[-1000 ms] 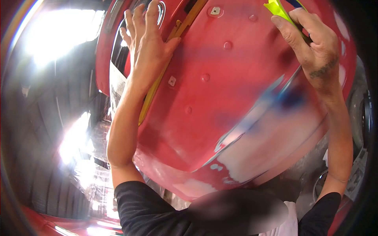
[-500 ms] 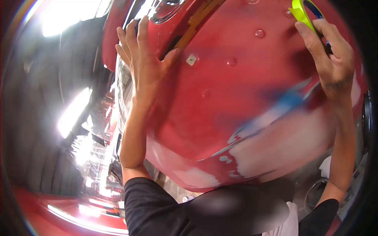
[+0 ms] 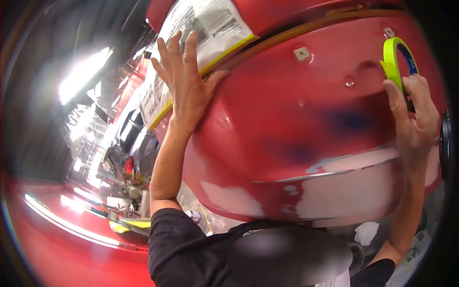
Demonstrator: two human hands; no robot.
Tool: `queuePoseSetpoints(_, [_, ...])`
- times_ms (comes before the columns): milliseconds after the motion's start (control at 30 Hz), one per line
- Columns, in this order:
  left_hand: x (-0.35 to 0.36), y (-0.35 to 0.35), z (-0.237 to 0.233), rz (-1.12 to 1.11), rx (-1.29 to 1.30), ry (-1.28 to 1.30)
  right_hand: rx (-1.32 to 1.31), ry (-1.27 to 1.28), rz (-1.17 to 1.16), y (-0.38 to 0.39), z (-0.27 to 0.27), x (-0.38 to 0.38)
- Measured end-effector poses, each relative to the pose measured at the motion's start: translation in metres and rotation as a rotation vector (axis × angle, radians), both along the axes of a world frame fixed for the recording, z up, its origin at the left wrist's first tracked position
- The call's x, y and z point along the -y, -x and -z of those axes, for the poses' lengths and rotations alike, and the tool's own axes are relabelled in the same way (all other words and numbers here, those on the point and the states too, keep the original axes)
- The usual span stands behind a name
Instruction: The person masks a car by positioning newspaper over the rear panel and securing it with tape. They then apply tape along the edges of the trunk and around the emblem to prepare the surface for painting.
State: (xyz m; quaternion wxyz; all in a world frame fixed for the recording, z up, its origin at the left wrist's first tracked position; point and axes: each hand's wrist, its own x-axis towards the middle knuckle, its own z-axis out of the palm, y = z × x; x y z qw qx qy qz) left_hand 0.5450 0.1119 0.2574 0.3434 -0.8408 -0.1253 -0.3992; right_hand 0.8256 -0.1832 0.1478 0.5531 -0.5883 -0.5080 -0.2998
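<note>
A red car body panel (image 3: pixel 267 124) with whitish sanded patches fills the middle of the view. My left hand (image 3: pixel 186 91) has its fingers spread over the panel's upper left edge, beside printed paper (image 3: pixel 210 28) edged with yellow tape. Whether its palm touches the surface I cannot tell. At the right, my right hand (image 3: pixel 416 112) pinches a roll of neon yellow tape (image 3: pixel 390 60) with a blue core. A short loose end of tape sticks out on the roll's left side. Small square clips (image 3: pixel 301 54) sit on the panel.
Another red panel (image 3: pixel 287 12) lies beyond a gap with brownish edging. A white crumpled cloth (image 3: pixel 366 233) is on the floor below. Parts and clutter (image 3: pixel 129 167) stand at the left, near a glossy red surface (image 3: pixel 95 248). A dark round object (image 3: pixel 446 138) is at the right edge.
The view has shifted, bringing the printed paper with yellow tape into sight. My right hand and the tape roll appear lower in the frame. My left hand remains spread near the panel's edge.
</note>
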Motion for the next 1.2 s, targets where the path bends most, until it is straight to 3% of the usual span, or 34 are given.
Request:
queuePoseSetpoints(100, [-0.006,0.018,0.005,-0.016,0.036,0.021,0.089,0.032,-0.01,0.007,-0.009,-0.014])
queuePoseSetpoints(267, [-0.013,0.047,0.014,-0.054,0.161,0.059,0.455,0.004,-0.128,0.024,-0.022,-0.048])
queuePoseSetpoints(367, [0.018,0.055,0.019,-0.018,0.313,0.084,0.461,0.077,-0.225,0.045,-0.028,-0.066])
queuePoseSetpoints(433, [0.039,0.058,0.025,0.223,0.321,0.54,0.472,0.087,-0.245,0.056,-0.031,-0.081])
queuePoseSetpoints(500, [0.06,0.046,0.039,0.296,0.306,0.557,0.519,0.099,-0.282,0.067,-0.035,-0.096])
queuePoseSetpoints(567, [0.075,0.038,0.049,0.433,0.126,0.811,0.54,0.108,-0.297,0.078,-0.039,-0.106])
queuePoseSetpoints(800, [0.073,0.028,0.065,0.584,0.195,0.855,0.618,0.17,-0.303,0.105,-0.04,-0.115])
queuePoseSetpoints(1033, [0.071,0.041,0.069,0.586,0.175,0.942,0.614,0.227,-0.345,0.114,-0.04,-0.117])
queuePoseSetpoints(1100, [0.069,0.044,0.07,0.472,0.294,0.74,0.611,0.226,-0.356,0.114,-0.045,-0.114])
queuePoseSetpoints(1200, [0.059,0.052,0.065,0.469,0.411,0.685,0.615,0.27,-0.372,0.111,-0.057,-0.102])
